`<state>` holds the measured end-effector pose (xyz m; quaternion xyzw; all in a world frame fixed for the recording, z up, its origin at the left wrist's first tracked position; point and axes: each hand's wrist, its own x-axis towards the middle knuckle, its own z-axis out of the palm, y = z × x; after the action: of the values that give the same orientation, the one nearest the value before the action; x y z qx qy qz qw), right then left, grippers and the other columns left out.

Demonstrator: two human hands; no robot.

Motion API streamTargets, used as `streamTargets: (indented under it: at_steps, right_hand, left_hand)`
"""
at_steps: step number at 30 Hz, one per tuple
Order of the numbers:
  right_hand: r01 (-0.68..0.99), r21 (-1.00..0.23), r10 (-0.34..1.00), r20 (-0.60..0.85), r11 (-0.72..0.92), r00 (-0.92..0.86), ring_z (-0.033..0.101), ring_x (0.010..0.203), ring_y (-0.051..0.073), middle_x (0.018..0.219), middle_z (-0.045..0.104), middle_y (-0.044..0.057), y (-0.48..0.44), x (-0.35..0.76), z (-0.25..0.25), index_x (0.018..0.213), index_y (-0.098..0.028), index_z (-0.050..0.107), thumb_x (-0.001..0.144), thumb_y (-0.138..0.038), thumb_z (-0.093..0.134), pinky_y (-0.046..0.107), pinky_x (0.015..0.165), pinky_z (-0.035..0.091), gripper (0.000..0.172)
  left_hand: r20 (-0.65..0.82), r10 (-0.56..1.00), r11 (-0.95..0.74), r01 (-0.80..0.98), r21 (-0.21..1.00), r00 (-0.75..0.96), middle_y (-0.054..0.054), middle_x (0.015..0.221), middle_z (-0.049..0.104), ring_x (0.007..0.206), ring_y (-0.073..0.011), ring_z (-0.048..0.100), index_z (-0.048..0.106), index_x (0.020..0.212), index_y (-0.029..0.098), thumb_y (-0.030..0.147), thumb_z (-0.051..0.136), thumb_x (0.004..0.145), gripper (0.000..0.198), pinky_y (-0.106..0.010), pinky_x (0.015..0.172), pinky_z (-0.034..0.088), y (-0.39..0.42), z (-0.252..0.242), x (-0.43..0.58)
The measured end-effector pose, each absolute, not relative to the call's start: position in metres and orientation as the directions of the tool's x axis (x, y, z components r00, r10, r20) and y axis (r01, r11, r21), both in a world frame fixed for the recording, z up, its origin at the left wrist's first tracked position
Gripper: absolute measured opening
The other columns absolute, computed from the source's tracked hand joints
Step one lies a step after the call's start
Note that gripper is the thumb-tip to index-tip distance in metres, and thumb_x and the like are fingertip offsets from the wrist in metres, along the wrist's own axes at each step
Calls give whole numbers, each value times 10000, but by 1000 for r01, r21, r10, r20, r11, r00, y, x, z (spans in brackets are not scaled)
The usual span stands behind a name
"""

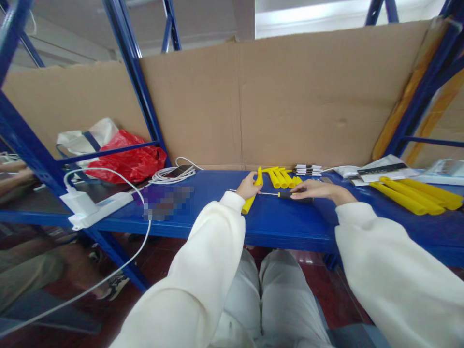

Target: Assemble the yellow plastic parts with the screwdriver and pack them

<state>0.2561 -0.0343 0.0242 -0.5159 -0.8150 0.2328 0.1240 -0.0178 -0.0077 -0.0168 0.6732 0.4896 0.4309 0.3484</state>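
Observation:
My left hand [246,186] is closed around a yellow tube-handled piece [248,207], which slants on the bench with its thin top end above my fingers. In my right hand [321,190] is a screwdriver [285,195] with a black and yellow handle. Its metal shaft points left, reaching the yellow piece at my left fingers; whether the tip goes through the piece or behind it I cannot tell. Just behind my hands lie several similar yellow pieces [283,180] in a row. More yellow tubes [402,197] lie to the right of my right hand.
The blue bench [290,226] has a cardboard wall [308,96] behind it. Small white packets [308,169] are stacked at the back. On the left are a white power strip [105,209], a coiled white cable [168,176] and a red bag [126,155]. Another person's legs [65,266] show lower left.

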Motion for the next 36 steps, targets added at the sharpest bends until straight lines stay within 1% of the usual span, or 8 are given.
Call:
streamTargets:
  at_steps: [3, 7, 11, 13, 16, 20, 31, 36]
  right_hand:
    - [799, -440, 875, -57, 410, -480, 707, 1134, 411, 1194, 808, 116, -31, 257, 22, 1110, -192, 871, 633, -648, 818, 458, 1015, 553, 662]
    - [870, -322, 918, -8, 373, -397, 702, 1095, 397, 1165, 800, 116, -28, 257, 15, 1137, -206, 857, 706, -438, 756, 463, 986, 546, 500]
    - [974, -52, 930, 313, 222, -195, 618, 1187, 398, 1222, 737, 160, -31, 262, 14, 1097, -223, 827, 749, -293, 698, 493, 998, 483, 377]
    - [992, -3, 866, 488, 123, -106, 583, 1172, 386, 1209, 706, 185, -33, 266, 15, 1104, -202, 796, 791, -256, 645, 505, 978, 451, 351]
    - [998, -50, 764, 645, 26, 13, 551, 1086, 364, 1126, 681, 203, -34, 273, 15, 1119, -162, 744, 826, -213, 574, 501, 932, 405, 343]
    - [988, -154, 693, 710, -25, 128, 511, 1034, 353, 1049, 654, 200, -31, 280, 13, 1076, -157, 702, 847, -221, 541, 495, 894, 366, 287]
    - [970, -244, 673, 717, 1, 179, 528, 1017, 341, 996, 655, 156, -25, 278, 6, 1006, -195, 676, 808, -203, 570, 465, 861, 406, 225]
    - [970, -245, 699, 692, -9, 181, 525, 1003, 325, 995, 650, 140, -25, 276, 5, 979, -203, 662, 788, -182, 574, 444, 856, 395, 211]
  left_hand:
    - [240, 959, -280, 378, 883, 150, 59, 728, 683, 583, -133, 677, 589, 1307, 168, -1, 683, 821, 523, -266, 761, 567, -7, -17, -18]
    - [238, 967, -255, 424, 869, 95, 36, 761, 698, 596, -134, 685, 583, 1328, 161, -1, 674, 838, 524, -250, 722, 567, -11, -12, -19]
    - [216, 976, -191, 470, 862, 1, 8, 829, 717, 615, -130, 703, 577, 1361, 168, 6, 679, 853, 543, -215, 664, 553, -13, -8, -22]
    - [208, 977, -165, 463, 871, -43, -25, 958, 740, 608, -114, 704, 577, 1363, 175, 18, 687, 857, 541, -203, 632, 549, -11, -8, -24]
    - [199, 976, -146, 410, 900, -89, -70, 1161, 731, 605, -93, 709, 581, 1356, 188, 27, 702, 852, 543, -196, 605, 550, -6, -11, -25]
    - [152, 983, -114, 314, 942, -102, -54, 1098, 735, 606, -98, 713, 555, 1380, 191, 20, 705, 861, 566, -191, 596, 543, -2, -12, -25]
    - [71, 996, -61, 192, 980, -44, -21, 964, 745, 546, -90, 680, 503, 1359, 188, 14, 685, 903, 521, -189, 555, 532, -8, -5, -23]
    - [33, 997, -20, 186, 982, -67, -64, 1056, 765, 609, -107, 723, 494, 1353, 189, 53, 704, 915, 504, -182, 543, 539, -8, -5, -24]
